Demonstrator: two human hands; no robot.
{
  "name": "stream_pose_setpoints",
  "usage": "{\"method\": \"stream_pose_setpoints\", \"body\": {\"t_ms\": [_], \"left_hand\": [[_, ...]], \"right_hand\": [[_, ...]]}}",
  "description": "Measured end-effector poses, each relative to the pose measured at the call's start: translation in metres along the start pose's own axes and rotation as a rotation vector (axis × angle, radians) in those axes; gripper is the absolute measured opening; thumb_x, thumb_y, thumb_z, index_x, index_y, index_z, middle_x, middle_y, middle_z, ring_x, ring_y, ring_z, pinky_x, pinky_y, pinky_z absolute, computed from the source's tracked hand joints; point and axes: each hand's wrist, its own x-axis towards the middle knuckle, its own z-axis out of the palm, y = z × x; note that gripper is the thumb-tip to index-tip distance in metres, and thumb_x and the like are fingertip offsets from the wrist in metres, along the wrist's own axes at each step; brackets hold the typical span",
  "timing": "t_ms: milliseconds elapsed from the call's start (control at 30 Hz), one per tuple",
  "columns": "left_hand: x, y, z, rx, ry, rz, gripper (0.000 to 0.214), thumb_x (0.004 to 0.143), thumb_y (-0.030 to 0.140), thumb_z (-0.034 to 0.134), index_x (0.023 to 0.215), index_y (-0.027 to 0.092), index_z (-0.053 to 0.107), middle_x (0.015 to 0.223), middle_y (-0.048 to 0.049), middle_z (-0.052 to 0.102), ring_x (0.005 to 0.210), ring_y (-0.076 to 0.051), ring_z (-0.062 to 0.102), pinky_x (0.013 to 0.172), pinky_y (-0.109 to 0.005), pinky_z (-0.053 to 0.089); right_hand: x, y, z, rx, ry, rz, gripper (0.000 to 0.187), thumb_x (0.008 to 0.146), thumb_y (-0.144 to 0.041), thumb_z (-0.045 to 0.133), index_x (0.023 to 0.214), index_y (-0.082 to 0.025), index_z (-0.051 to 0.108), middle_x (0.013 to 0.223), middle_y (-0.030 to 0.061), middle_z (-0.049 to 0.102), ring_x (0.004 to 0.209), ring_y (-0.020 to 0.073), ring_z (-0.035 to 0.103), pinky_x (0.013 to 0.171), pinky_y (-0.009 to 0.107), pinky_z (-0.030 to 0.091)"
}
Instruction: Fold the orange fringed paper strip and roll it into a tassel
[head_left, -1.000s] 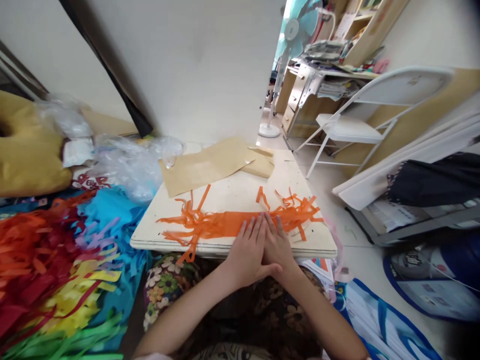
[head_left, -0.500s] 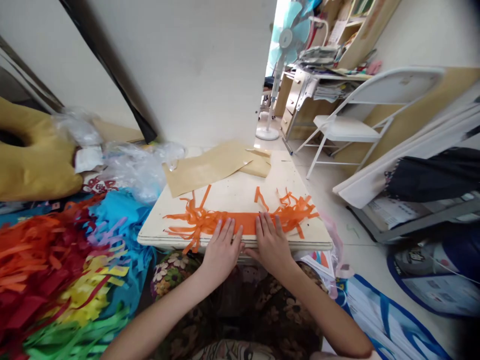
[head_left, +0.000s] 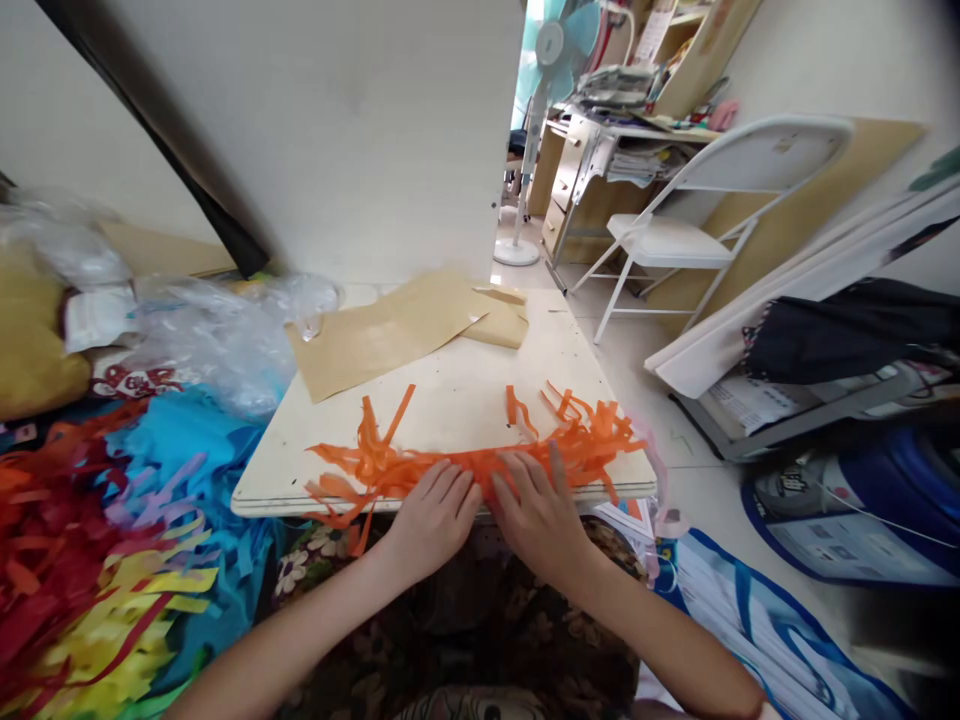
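An orange paper strip [head_left: 480, 458] with fringed, cut ends lies along the near edge of a small cream table [head_left: 450, 395]. My left hand [head_left: 429, 518] and my right hand [head_left: 536, 510] sit side by side at that edge, fingers pressed on the orange paper's middle and gathering it into a narrower band. Loose orange fringes stick up at the left [head_left: 367, 455] and right [head_left: 596, 435] ends. Both hands touch the paper; the fingers are bent over it.
Brown paper sheets [head_left: 390, 335] lie at the table's far side. Piles of fringed coloured paper [head_left: 112, 540] fill the floor at left, with clear plastic bags [head_left: 217, 335]. A white folding chair [head_left: 675, 240], a fan [head_left: 544, 60] and a cluttered desk stand behind. Blue bags [head_left: 840, 520] lie at right.
My hands moved apart from the overlapped position, then drew back to the table's near edge, bunching the flat orange strip into a narrower, crumpled band. The camera shifted slightly.
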Motion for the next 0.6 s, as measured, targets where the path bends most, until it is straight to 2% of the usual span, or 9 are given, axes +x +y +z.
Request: {"method": "stream_pose_setpoints", "body": {"t_ms": [100,233,467,600], "left_hand": [[0.01,-0.008,-0.004,-0.06,-0.167,-0.036,0.015,0.073,0.006,0.04,0.071,0.012,0.054,0.062,-0.0029,0.057,0.059,-0.015,0.052,0.056,-0.028,0.044],[0.023,-0.023,-0.013,-0.164,-0.348,-0.155,0.018,0.076,0.013,0.039,0.064,0.014,0.052,0.056,-0.0015,0.052,0.055,-0.015,0.05,0.05,-0.026,0.041],[0.028,-0.034,-0.022,-0.163,-0.531,-0.326,0.023,0.078,0.02,0.038,0.061,0.015,0.054,0.058,-0.0034,0.053,0.056,-0.016,0.05,0.05,-0.027,0.038],[0.029,-0.032,-0.022,-0.079,-0.52,-0.346,0.023,0.076,0.018,0.039,0.058,0.015,0.053,0.054,-0.0032,0.052,0.053,-0.016,0.049,0.049,-0.027,0.036]], "right_hand": [[0.01,0.013,-0.004,0.204,-0.122,-0.008,0.018,0.079,-0.019,0.038,0.072,-0.017,0.054,0.076,0.0019,0.059,0.075,0.015,0.051,0.089,0.042,0.025],[0.021,0.036,-0.011,0.33,-0.271,0.018,0.023,0.082,-0.021,0.035,0.067,-0.015,0.052,0.07,0.0033,0.057,0.069,0.0137,0.049,0.073,0.032,0.034],[0.033,0.055,-0.012,0.343,-0.481,0.018,0.025,0.08,-0.028,0.04,0.063,-0.014,0.051,0.061,0.0019,0.056,0.06,0.013,0.05,0.065,0.028,0.035],[0.043,0.062,-0.014,0.275,-0.615,0.032,0.026,0.079,-0.031,0.042,0.063,-0.014,0.053,0.06,0.0033,0.056,0.058,0.0143,0.052,0.057,0.025,0.036]]}}
